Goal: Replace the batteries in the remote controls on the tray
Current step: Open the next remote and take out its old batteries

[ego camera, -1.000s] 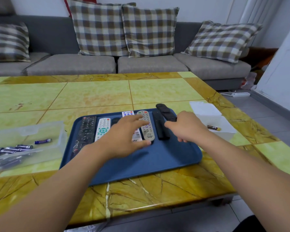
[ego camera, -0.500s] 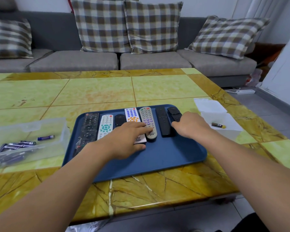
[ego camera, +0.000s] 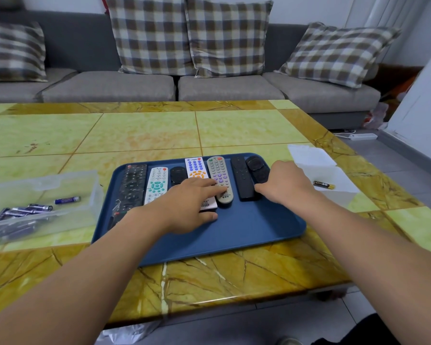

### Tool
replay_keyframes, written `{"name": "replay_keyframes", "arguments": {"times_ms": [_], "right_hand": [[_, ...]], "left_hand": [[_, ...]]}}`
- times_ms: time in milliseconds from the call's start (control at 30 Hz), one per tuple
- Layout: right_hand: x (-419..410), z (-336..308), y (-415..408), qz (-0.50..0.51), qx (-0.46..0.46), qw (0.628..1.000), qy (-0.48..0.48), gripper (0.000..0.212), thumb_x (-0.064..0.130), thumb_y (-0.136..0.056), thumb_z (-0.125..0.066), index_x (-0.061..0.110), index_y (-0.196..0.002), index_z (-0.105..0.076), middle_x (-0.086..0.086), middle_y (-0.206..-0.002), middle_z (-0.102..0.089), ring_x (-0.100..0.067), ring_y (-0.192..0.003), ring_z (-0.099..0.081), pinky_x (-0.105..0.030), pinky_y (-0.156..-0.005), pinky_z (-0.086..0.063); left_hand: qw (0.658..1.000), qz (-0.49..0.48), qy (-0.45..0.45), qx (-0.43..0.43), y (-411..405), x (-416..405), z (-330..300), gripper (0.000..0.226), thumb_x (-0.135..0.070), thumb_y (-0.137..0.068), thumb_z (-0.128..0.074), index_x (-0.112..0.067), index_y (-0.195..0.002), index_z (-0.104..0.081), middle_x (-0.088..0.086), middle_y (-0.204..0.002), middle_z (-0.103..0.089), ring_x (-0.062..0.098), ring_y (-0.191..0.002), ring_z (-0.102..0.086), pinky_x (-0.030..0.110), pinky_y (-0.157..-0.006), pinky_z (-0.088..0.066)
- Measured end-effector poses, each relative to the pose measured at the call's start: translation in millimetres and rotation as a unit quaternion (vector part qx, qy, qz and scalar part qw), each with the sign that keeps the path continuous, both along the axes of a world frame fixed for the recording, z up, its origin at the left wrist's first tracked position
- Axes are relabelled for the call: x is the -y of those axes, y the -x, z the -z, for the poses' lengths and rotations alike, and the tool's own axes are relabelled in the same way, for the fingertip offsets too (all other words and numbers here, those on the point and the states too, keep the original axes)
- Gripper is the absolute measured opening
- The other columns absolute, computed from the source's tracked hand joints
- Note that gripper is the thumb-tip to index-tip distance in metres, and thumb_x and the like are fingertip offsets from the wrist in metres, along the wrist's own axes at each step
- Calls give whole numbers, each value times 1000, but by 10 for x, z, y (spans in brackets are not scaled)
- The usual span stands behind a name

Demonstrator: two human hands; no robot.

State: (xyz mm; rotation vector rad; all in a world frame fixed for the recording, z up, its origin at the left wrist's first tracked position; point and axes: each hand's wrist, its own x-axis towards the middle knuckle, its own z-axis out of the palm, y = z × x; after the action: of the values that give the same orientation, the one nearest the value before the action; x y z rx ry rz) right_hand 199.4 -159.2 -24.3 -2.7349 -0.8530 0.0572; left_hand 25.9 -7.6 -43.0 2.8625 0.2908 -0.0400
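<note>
Two hands reach over a blue tray (ego camera: 246, 235): left hand (ego camera: 189, 207) lies flat across remotes (ego camera: 219, 178), right hand (ego camera: 284, 185) seemingly grasps a black remote (ego camera: 258, 168).

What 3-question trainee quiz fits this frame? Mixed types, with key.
1. How many remotes lie on the blue tray?
2. True or false: the left hand rests over the white remote with orange buttons.
3. The lone gold-tipped battery lies in: A) the clear box B) the white container C) the tray.

Key: 1. Seven. 2. True. 3. B.
</note>
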Motion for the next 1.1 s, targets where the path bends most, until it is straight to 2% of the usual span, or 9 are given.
{"name": "replay_keyframes", "arguments": {"times_ms": [133, 300, 500, 667, 733, 833, 933, 1000, 1100], "right_hand": [[-20, 12, 12, 0, 44, 999, -5, 33, 28, -80, -70, 13, -66, -45, -2, -69, -49, -19, -57, -46, -26, -46, -30], [-124, -70, 142, -38, 92, 992, -83, 25, 38, -83, -64, 14, -75, -61, -1, -75, -61, -26, -68, -58, -29, -55, -44], [-248, 74, 312, -96, 47, 994, 37, 36, 40, -82, -68, 15, -105, -56, -7, -105, -59, -27, -85, -57, -31, -65, -46], [-237, -63, 263, -19, -125, 988, -85, 27, 28, -85, -66, 7, -71, -54, -10, -60, -68, -22, -41, -65, -25, -43, -49], [-190, -160, 190, 52, -294, 922, -248, 16, 17, -90, -59, 3, -83, -56, -14, -67, -68, -25, -48, -69, -24, -46, -52], [-95, -236, 75, 85, -461, 768, -436, 12, 5, -96, -57, -6, -102, -60, -18, -86, -65, -22, -60, -68, -24, -54, -57], [-31, -247, 65, -5, -506, 736, -451, 12, 9, -100, -56, 0, -105, -63, -17, -90, -65, -19, -67, -64, -25, -61, -59], [-7, -287, 84, -77, -509, 749, -416, 15, 14, -103, -52, 9, -108, -65, -10, -83, -65, -17, -67, -62, -28, -65, -59], [-34, -311, 102, -131, -503, 751, -406, 22, 16, -104, -47, 14, -111, -68, -5, -79, -62, -16, -63, -57, -28, -58, -55]], "left_hand": [[1000, -4, 7, 0, 4, 0, 4, 70, -44, -95, -63, -35, -156, -29, -6, -164, -24, 19, -150, -19, 44, -121, -22], [1000, -3, 10, 7, -1, 15, -1, 71, -44, -94, -65, -34, -155, -30, -4, -164, -25, 20, -150, -21, 41, -121, -21], [1000, -8, 0, -3, 5, 52, -32, 73, -45, -94, -63, -33, -156, -28, -3, -165, -22, 20, -151, -18, 40, -122, -20], [1000, -5, 2, -5, 1, 49, -26, 74, -46, -94, -63, -32, -157, -27, -2, -165, -21, 20, -151, -18, 41, -122, -20], [1000, -10, 4, 0, 0, 38, -34, 73, -46, -94, -63, -32, -157, -28, -3, -165, -21, 20, -151, -18, 41, -121, -21], [1000, -5, 12, 5, 15, 43, -14, 71, -46, -94, -63, -30, -155, -32, -3, -164, -25, 20, -150, -20, 40, -121, -21], [988, -42, 113, 99, 36, 40, -80, 47, -40, -100, -55, -21, -143, -53, 0, -149, -49, 19, -139, -42, 32, -115, -31], [914, -192, 285, 215, 19, 18, -218, 43, -46, -103, -41, -17, -117, -68, 5, -128, -66, 22, -119, -59, 36, -105, -43], [631, -299, 669, 253, 76, -149, -453, 65, -56, -105, -25, -6, -114, -66, 21, -120, -69, 35, -108, -68, 45, -87, -59]]}}
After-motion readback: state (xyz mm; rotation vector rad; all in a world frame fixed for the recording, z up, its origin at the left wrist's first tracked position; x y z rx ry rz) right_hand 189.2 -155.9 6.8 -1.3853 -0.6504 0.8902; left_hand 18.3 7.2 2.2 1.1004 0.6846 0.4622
